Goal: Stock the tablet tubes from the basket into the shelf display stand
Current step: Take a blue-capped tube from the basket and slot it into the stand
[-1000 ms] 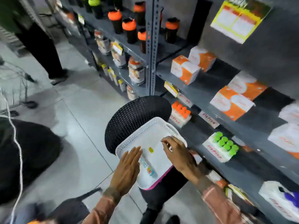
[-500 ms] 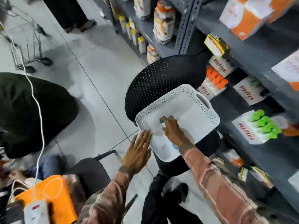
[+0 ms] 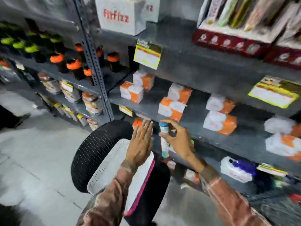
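My right hand (image 3: 178,141) grips a white tablet tube (image 3: 164,141) with a blue cap, held upright in front of the grey shelf edge. My left hand (image 3: 141,144) is flat with fingers apart, hovering above the white perforated basket (image 3: 107,167), which rests on a black mesh chair (image 3: 96,150). A display stand with orange-capped tubes (image 3: 137,122) sits on the shelf just beyond my left fingertips, mostly hidden by them. The picture is blurred by motion.
Grey metal shelving (image 3: 203,70) holds orange-and-white boxes (image 3: 171,108), a stand with purple caps (image 3: 239,168) at lower right, and black bottles with orange lids (image 3: 73,66) at left. Yellow price tags hang from shelf edges. Tiled floor (image 3: 32,160) lies to the left.
My right hand has lifted a blue-capped tube out of the basket up toward the shelf. My left hand rose from the basket's edge. The view swung upward to the shelves.
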